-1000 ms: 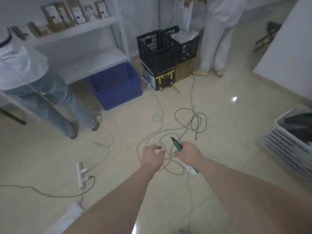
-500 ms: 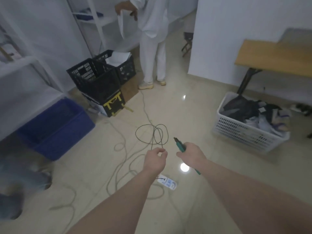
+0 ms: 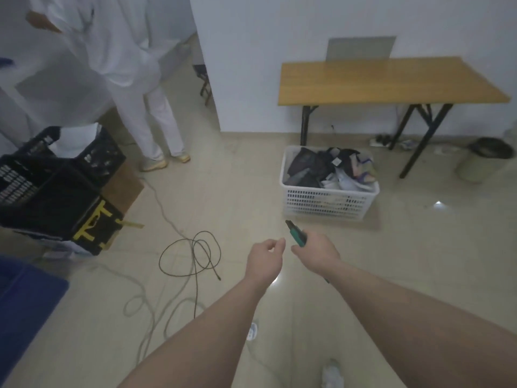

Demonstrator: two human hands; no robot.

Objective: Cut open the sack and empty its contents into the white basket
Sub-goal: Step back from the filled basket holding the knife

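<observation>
The white basket (image 3: 324,203) stands on the floor ahead and to the right, filled with dark and light clothes. My right hand (image 3: 317,252) grips a green utility knife (image 3: 296,233) whose tip points up and left, a short way in front of the basket. My left hand (image 3: 264,260) hangs beside it with fingers loosely curled and nothing in it. No sack is in view.
A wooden folding table (image 3: 389,79) stands behind the basket, a bin (image 3: 486,158) to its right. Black crates (image 3: 56,186) and a blue tub (image 3: 25,309) are at left. Cables (image 3: 193,253) loop across the floor. A person in white (image 3: 126,65) stands far left.
My view has swung right: the basket and table have moved toward the middle, the crates and blue tub to the left edge. Both hands keep their pose, knife still held.
</observation>
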